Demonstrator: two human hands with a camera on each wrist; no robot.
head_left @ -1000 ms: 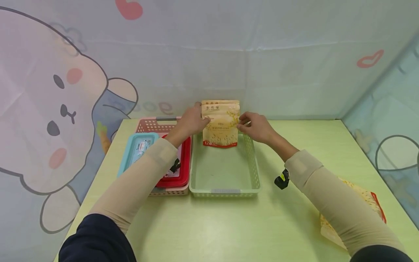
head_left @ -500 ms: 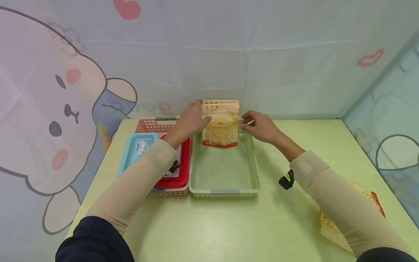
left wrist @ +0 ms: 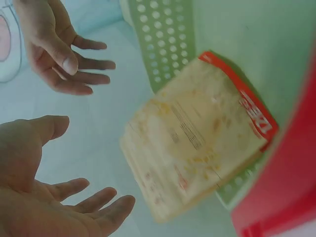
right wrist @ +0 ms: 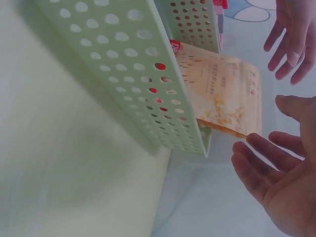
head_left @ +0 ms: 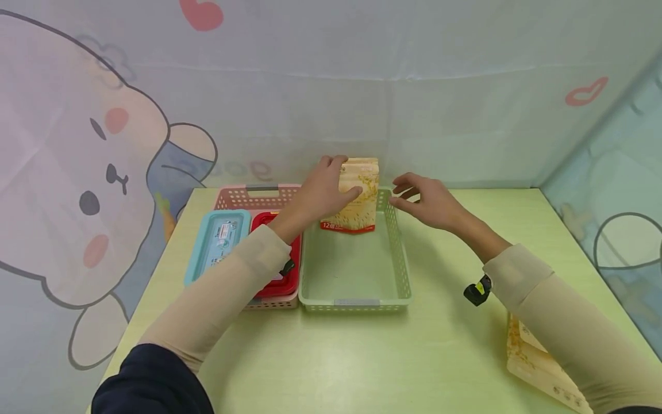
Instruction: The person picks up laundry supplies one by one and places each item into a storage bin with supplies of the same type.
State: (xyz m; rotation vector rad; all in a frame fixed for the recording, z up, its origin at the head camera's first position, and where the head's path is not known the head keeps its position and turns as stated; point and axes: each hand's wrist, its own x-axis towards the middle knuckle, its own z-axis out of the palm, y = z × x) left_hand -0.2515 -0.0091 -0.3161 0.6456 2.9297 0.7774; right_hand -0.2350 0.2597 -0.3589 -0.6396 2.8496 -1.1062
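Observation:
Pale yellow stand-up pouches (head_left: 364,198) with a red bottom band lean at the back of a light green basket (head_left: 357,302). More than one top edge shows, one behind another. My left hand (head_left: 328,192) is spread in front of their left part in the head view. The left wrist view has that same hand (left wrist: 64,187) apart from the pouches, fingers loosely extended. To the right of the pouches hovers my right hand (head_left: 431,201), fingers relaxed and holding nothing. In the right wrist view its fingertips (right wrist: 254,140) are close to a pouch edge; contact is unclear.
Left of the green basket stands a pink basket (head_left: 233,197) with a blue-lidded box (head_left: 221,236) and a red-lidded box (head_left: 295,253). More yellow pouches (head_left: 538,365) lie on the table's right, partly under my right forearm. A printed cloth hangs behind the table.
My left hand has come off the pouches' left edge and shifted right across their front. My right hand has drawn away to the right. The pouches stay standing in the basket.

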